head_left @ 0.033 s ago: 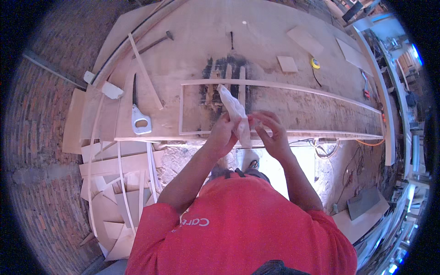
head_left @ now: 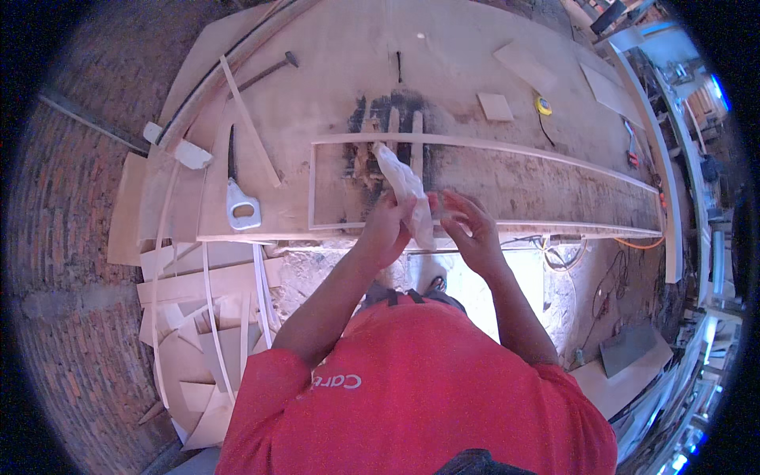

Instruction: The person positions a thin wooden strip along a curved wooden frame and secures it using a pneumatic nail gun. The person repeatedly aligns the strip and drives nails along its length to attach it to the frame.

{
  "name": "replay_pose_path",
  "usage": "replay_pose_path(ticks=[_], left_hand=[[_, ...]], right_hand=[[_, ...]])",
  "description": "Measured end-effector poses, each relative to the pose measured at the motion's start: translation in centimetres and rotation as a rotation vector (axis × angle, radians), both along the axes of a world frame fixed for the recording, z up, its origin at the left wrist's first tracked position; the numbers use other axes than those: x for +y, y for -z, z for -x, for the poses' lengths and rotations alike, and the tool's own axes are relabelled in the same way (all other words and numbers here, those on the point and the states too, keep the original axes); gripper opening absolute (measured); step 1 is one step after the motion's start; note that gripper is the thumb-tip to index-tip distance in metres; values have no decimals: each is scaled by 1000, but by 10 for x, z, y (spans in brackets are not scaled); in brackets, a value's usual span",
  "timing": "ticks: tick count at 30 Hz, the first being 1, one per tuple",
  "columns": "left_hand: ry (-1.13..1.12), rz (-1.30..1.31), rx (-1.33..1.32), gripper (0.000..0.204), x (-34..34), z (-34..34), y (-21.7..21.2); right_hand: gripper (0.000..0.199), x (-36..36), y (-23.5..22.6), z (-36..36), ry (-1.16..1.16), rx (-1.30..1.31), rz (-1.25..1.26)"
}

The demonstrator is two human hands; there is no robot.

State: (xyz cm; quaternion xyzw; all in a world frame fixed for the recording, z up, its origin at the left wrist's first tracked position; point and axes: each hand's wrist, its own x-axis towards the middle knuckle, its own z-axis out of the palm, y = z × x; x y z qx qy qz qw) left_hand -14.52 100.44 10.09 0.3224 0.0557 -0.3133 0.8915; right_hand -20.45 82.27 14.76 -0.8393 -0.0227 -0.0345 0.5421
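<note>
A crumpled, whitish, see-through plastic bag [head_left: 408,184] hangs over the near edge of the workbench, long and narrow in shape. My left hand [head_left: 385,229] grips it around the middle, with its upper end leaning away over the bench. Beside it, my right hand [head_left: 476,236] has its fingers curled toward the thumb. A pale bit shows between those fingertips, too small to name. Under both hands lies a long, narrow frame of light wood strips [head_left: 483,146], near the bench's front edge.
A handsaw [head_left: 244,212], a wood strip [head_left: 252,123] and a hammer [head_left: 269,71] lie to the left. A yellow tape measure [head_left: 543,105], a small wood square [head_left: 495,107] and red-handled pliers [head_left: 632,154] lie to the right. Wood offcuts [head_left: 210,289] are heaped below left, beside a brick wall [head_left: 71,261].
Both hands keep nearly the same places. The fingertips of my right hand have shifted slightly away from the bag.
</note>
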Motion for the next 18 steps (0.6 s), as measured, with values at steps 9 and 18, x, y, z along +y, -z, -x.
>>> replay_pose_path(ticks=[9, 18], left_hand=[[-72, 82, -38, 40, -53, 16, -3], [-116, -30, -3, 25, -111, 41, -4]], right_hand=[[20, 0, 11, 32, 129, 38, 168], [15, -43, 26, 41, 165, -176, 349]])
